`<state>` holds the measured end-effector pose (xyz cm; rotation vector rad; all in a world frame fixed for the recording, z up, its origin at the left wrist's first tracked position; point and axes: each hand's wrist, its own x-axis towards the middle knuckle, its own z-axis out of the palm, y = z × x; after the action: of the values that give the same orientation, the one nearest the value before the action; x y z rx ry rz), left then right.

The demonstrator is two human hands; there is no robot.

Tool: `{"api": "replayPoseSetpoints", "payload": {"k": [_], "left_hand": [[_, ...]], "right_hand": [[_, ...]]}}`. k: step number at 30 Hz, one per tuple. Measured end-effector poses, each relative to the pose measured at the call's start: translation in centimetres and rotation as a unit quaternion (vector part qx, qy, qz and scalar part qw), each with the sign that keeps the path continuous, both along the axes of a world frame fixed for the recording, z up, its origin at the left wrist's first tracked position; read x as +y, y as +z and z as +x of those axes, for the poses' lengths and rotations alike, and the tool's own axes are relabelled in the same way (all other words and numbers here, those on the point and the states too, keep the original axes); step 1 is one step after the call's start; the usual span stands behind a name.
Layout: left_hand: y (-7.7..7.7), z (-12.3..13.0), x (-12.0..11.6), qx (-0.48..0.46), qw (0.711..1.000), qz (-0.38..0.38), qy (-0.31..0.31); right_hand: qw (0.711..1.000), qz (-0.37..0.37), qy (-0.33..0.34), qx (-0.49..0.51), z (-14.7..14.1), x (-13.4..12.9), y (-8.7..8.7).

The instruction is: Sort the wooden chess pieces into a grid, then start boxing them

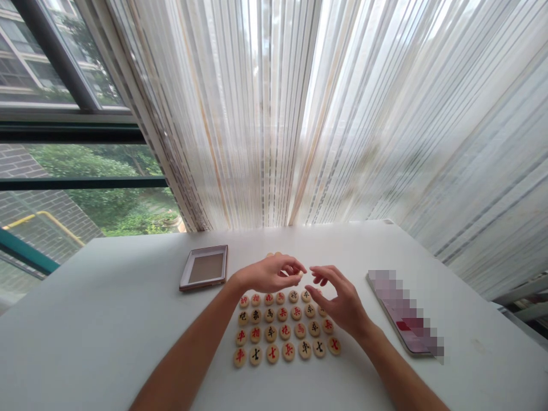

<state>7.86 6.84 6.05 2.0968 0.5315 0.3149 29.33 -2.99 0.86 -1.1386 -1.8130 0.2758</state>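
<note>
Rows of round wooden xiangqi pieces with red and black characters lie face up on the white table. Above the back row, my left hand holds a pale round piece between thumb and fingers. Just right of it is my right hand, thumb and fingers apart, nothing between them; it covers part of the right end of the rows. Behind my left hand, a couple of pale pieces show only in part.
An open shallow box or lid lies at the back left. On the right is a flat phone-like object, partly pixelated. Striped curtains hang behind the table, beside a window at the left.
</note>
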Motion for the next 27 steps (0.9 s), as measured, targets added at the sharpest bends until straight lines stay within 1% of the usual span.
{"api": "replayPoseSetpoints", "payload": {"k": [3, 6, 11, 15, 18, 23, 27], "left_hand": [[-0.15, 0.33, -0.19, -0.026, 0.996, -0.083, -0.029], [-0.32, 0.43, -0.21, -0.053, 0.99, -0.126, -0.045], [-0.48, 0.51, -0.05, -0.062, 0.99, -0.123, -0.039], [-0.48, 0.39, 0.24, -0.057, 0.992, -0.109, -0.015], [-0.56, 0.29, 0.37, -0.069, 0.991, -0.113, -0.007], [-0.85, 0.35, 0.37, -0.081, 0.987, -0.137, -0.01], [-0.63, 0.22, 0.37, -0.079, 0.985, -0.156, -0.012]], "right_hand": [[0.999, 0.037, 0.007, 0.004, -0.66, -0.39, 0.28], [0.998, 0.06, 0.005, 0.003, -0.93, -0.45, 0.27], [0.998, 0.062, 0.015, 0.009, -0.67, -0.26, -0.11], [0.997, 0.063, 0.034, 0.015, -0.67, -0.29, -0.07], [0.997, 0.06, 0.042, 0.02, -0.83, -0.32, -0.01], [0.997, 0.055, 0.036, 0.029, -1.06, -0.24, 0.03], [0.998, 0.044, 0.018, 0.036, -1.2, -0.34, 0.31]]}}
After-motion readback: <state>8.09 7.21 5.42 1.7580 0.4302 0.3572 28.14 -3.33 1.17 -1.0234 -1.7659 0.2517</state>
